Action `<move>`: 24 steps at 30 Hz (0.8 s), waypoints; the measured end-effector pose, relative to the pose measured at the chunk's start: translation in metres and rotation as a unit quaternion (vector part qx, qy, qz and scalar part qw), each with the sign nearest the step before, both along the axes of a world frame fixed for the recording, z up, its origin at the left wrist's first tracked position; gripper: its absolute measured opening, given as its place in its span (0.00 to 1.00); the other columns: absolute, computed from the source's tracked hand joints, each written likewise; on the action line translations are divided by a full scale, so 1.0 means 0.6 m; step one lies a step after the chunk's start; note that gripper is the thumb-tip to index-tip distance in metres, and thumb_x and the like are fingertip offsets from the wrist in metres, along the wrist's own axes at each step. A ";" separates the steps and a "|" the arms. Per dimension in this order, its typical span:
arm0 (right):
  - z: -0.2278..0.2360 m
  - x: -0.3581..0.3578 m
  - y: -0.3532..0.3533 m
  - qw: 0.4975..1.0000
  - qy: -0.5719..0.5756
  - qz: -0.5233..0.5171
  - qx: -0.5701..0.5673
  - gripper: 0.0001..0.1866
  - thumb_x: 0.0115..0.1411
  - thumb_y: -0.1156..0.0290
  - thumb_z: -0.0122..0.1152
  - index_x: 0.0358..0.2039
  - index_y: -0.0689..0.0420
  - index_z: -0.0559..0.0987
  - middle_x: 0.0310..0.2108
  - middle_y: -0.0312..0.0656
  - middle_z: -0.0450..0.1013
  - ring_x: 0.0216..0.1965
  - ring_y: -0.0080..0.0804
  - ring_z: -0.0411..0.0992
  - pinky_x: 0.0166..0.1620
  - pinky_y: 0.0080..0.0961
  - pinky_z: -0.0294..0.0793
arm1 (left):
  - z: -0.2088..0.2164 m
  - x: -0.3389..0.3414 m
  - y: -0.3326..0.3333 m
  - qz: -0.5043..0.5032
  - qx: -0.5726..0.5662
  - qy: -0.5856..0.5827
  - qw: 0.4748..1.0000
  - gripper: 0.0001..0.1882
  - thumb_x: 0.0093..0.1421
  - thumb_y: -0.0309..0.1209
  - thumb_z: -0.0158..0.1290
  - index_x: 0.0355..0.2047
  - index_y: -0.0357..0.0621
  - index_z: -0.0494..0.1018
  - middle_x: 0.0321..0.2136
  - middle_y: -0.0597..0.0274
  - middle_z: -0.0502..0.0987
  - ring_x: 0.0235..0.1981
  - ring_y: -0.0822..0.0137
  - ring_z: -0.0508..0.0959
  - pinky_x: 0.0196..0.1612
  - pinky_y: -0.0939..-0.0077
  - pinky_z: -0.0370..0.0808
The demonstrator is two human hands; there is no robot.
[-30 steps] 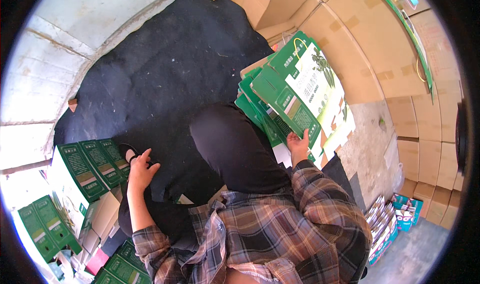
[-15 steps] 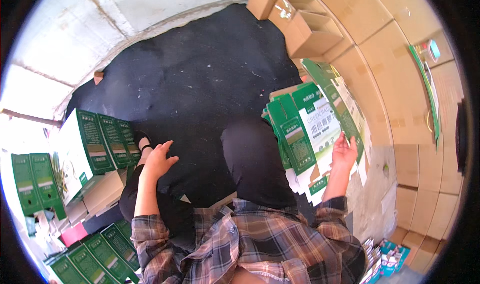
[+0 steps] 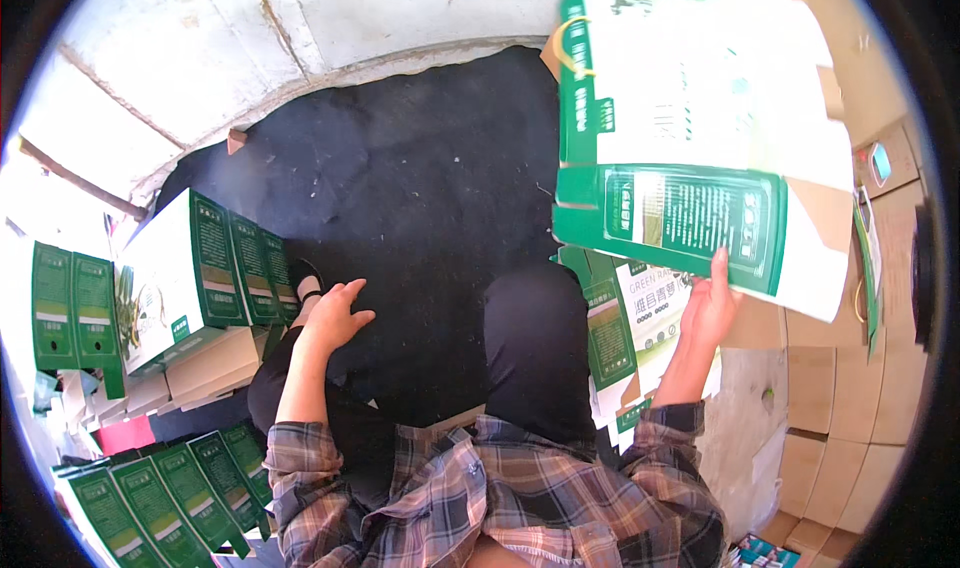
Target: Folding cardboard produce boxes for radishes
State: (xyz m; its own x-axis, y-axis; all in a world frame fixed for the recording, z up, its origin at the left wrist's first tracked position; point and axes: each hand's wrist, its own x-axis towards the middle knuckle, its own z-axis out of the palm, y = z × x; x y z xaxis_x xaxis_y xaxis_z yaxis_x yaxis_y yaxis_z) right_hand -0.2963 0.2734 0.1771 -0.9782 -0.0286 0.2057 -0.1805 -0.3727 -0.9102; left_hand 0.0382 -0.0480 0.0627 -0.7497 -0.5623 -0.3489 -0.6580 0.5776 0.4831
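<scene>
In my right hand (image 3: 710, 303) is the lower edge of a green and white carton blank (image 3: 690, 213), lifted up at the right with its printed face toward me. A yellow cord handle (image 3: 570, 48) hangs at its left side. Beneath it lies a stack of flat green and white cartons (image 3: 640, 318), beside my right knee. My left hand (image 3: 338, 318) hovers empty over my left leg, its fingers spread. Close by on the left stand several assembled green and white boxes (image 3: 215, 258) in a row.
More green boxes (image 3: 170, 498) stand at the lower left, and others (image 3: 75, 313) at the far left. Plain brown cartons (image 3: 835, 398) are stacked along the right. Black sheeting (image 3: 420, 188) covers the floor up to a pale wall (image 3: 400, 13).
My right hand has raised a carton blank off the stack, and it now stands tall at the upper right. My left hand stays spread. The whole view has shifted slightly.
</scene>
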 end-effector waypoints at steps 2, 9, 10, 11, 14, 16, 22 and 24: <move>0.014 -0.030 -0.030 0.999 0.016 0.020 -0.041 0.18 0.58 0.79 0.55 0.50 0.64 0.70 0.45 0.43 0.71 0.42 0.29 0.70 0.46 0.27 0.71 | 0.004 0.003 -0.006 0.016 -0.004 0.045 0.999 0.31 0.48 0.32 0.60 0.53 0.42 0.66 0.41 0.47 0.73 0.41 0.52 0.75 0.44 0.64 0.72; 0.025 -0.059 -0.167 0.966 0.098 0.229 0.062 0.13 0.55 0.78 0.60 0.43 0.62 0.76 0.38 0.36 0.74 0.38 0.21 0.70 0.46 0.21 0.67 | 0.015 0.017 -0.057 0.250 0.106 0.310 0.911 0.26 0.52 0.27 0.59 0.52 0.40 0.67 0.38 0.57 0.75 0.35 0.70 0.75 0.39 0.76 0.73; 0.024 -0.057 -0.178 0.955 0.109 0.265 0.076 0.13 0.56 0.78 0.60 0.42 0.62 0.76 0.38 0.36 0.75 0.38 0.21 0.70 0.46 0.21 0.67 | 0.022 0.019 -0.068 0.281 0.103 0.356 0.885 0.26 0.54 0.30 0.57 0.53 0.41 0.66 0.42 0.57 0.74 0.37 0.70 0.74 0.40 0.75 0.72; 0.027 -0.054 -0.191 0.953 0.109 0.274 0.075 0.13 0.56 0.78 0.60 0.42 0.62 0.76 0.38 0.36 0.75 0.38 0.21 0.70 0.46 0.21 0.67 | 0.032 0.027 -0.076 0.352 0.122 0.370 0.851 0.27 0.56 0.33 0.56 0.55 0.42 0.63 0.46 0.56 0.71 0.41 0.69 0.73 0.43 0.72 0.71; 0.032 -0.048 -0.225 0.922 0.131 0.355 0.084 0.12 0.56 0.77 0.59 0.42 0.62 0.76 0.39 0.36 0.75 0.39 0.21 0.70 0.46 0.20 0.67 | 0.077 0.048 -0.097 0.479 0.168 0.464 0.726 0.33 0.59 0.39 0.52 0.61 0.45 0.53 0.55 0.56 0.64 0.52 0.65 0.66 0.50 0.61 0.66; 0.028 -0.047 -0.248 0.907 0.098 0.408 0.050 0.12 0.57 0.76 0.58 0.42 0.62 0.76 0.40 0.37 0.75 0.39 0.21 0.70 0.46 0.20 0.67 | 0.081 0.065 -0.115 0.486 0.174 0.552 0.655 0.33 0.59 0.40 0.53 0.61 0.48 0.53 0.56 0.59 0.63 0.54 0.64 0.65 0.53 0.59 0.62; -0.058 -0.049 -0.301 0.900 0.030 0.419 0.114 0.13 0.60 0.74 0.54 0.45 0.62 0.73 0.39 0.35 0.74 0.39 0.21 0.70 0.46 0.20 0.68 | 0.064 0.100 -0.135 0.430 0.188 0.646 0.602 0.14 0.57 0.26 0.55 0.44 0.43 0.69 0.39 0.66 0.75 0.40 0.72 0.74 0.44 0.77 0.68; -0.069 -0.053 -0.313 0.900 0.028 0.408 0.151 0.14 0.60 0.73 0.54 0.46 0.62 0.72 0.40 0.35 0.73 0.40 0.22 0.70 0.46 0.21 0.68 | 0.058 0.098 -0.130 0.438 0.190 0.649 0.592 0.13 0.56 0.25 0.55 0.42 0.41 0.70 0.38 0.65 0.75 0.38 0.72 0.74 0.43 0.80 0.68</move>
State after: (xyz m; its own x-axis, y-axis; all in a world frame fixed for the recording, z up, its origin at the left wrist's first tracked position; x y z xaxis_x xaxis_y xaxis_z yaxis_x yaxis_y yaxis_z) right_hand -0.3283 0.0859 0.1358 -0.5941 -0.7960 0.1160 -0.0074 -0.1388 -0.9903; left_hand 0.0971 -0.1258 0.0976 -0.0040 -0.9997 -0.0250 0.4434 -0.0242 0.8960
